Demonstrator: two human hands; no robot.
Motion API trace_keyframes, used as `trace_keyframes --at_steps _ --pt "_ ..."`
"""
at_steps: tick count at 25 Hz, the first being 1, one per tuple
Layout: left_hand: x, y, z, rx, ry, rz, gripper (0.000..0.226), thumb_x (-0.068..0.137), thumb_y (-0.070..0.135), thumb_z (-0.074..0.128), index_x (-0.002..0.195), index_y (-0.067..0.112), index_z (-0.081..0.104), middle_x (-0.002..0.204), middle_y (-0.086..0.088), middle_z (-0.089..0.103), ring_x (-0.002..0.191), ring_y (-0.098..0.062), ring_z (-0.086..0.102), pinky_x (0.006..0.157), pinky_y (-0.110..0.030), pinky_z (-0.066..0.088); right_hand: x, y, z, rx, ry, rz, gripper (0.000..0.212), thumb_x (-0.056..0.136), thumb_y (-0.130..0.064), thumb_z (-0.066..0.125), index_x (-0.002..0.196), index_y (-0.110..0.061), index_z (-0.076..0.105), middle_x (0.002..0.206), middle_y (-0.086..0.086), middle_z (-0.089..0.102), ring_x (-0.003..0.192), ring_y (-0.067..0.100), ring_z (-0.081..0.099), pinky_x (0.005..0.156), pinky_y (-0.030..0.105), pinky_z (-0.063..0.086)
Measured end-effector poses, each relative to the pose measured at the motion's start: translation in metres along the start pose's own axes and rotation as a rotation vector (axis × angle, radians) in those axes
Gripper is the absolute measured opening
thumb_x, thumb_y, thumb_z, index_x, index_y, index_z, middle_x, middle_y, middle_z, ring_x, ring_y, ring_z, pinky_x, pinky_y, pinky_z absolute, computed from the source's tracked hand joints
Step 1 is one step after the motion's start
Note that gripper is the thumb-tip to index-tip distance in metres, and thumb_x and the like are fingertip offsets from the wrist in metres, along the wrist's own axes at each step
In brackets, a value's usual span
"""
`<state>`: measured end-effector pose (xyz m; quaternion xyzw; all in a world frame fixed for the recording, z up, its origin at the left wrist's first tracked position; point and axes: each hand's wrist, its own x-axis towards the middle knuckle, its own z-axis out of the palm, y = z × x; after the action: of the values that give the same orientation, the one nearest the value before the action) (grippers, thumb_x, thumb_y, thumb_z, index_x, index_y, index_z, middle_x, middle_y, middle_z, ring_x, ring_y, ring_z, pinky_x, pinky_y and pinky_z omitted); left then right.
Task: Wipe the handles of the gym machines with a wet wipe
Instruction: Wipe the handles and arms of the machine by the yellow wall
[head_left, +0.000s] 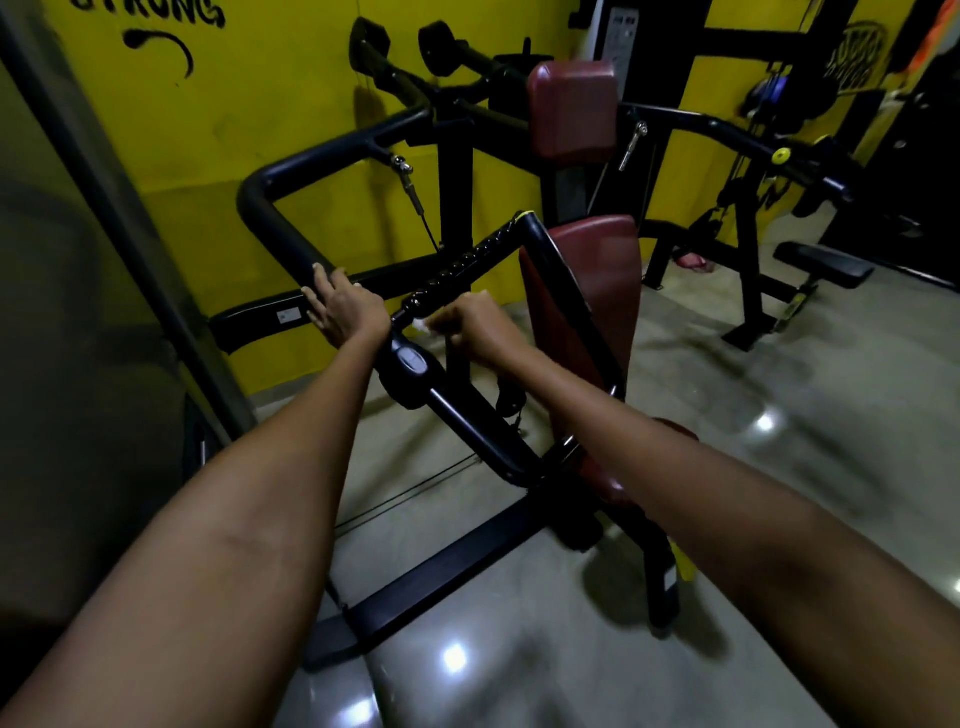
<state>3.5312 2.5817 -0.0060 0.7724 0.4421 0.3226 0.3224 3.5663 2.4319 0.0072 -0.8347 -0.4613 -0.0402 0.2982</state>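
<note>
Handle (457, 270) – R hand (475, 330) pinches wipe (420, 326), L hand (343, 309) grips frame bar (280, 228) – seat (587, 306) beside.

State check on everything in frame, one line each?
left hand: gripping the thick black machine arm
right hand: curled round a white wet wipe
wet wipe: pressed against the near end of the ribbed handle
maroon back pad: unoccupied

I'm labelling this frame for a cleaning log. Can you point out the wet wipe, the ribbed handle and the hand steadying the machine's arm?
Wet wipe (418, 325), head view: white bit showing below the right hand's fingers.
Ribbed handle (462, 265), head view: middle of the grip.
Left hand (345, 306), head view: back of the hand.
</note>
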Motion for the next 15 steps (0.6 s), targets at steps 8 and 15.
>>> trace_keyframes --at_steps 8,15 --pt "-0.051 0.008 -0.013 0.191 -0.196 -0.016 0.047 0.103 0.025 0.028 0.149 0.017 0.02 0.159 0.001 -0.003 0.145 -0.03 0.002 0.115 -0.047 0.004 -0.025 0.035 -0.066 -0.216 0.073 -0.113 0.027 0.09 -0.004 0.053 0.103 -0.015 0.073 0.098 0.007 0.073 0.09 0.022 0.066 0.07 0.029 0.047" --pt "-0.108 0.021 0.007 0.366 -0.046 -0.074 0.057 0.1 0.028 0.038 0.15 0.011 0.015 0.159 -0.001 0.004 0.141 -0.038 0.014 0.11 -0.056 0.022 -0.056 0.085 -0.117 -0.227 0.089 -0.284 0.025 0.087 -0.001 0.051 0.075 -0.014 0.069 0.076 0.009 0.067 0.077 0.031 0.064 0.059 0.027 0.038"
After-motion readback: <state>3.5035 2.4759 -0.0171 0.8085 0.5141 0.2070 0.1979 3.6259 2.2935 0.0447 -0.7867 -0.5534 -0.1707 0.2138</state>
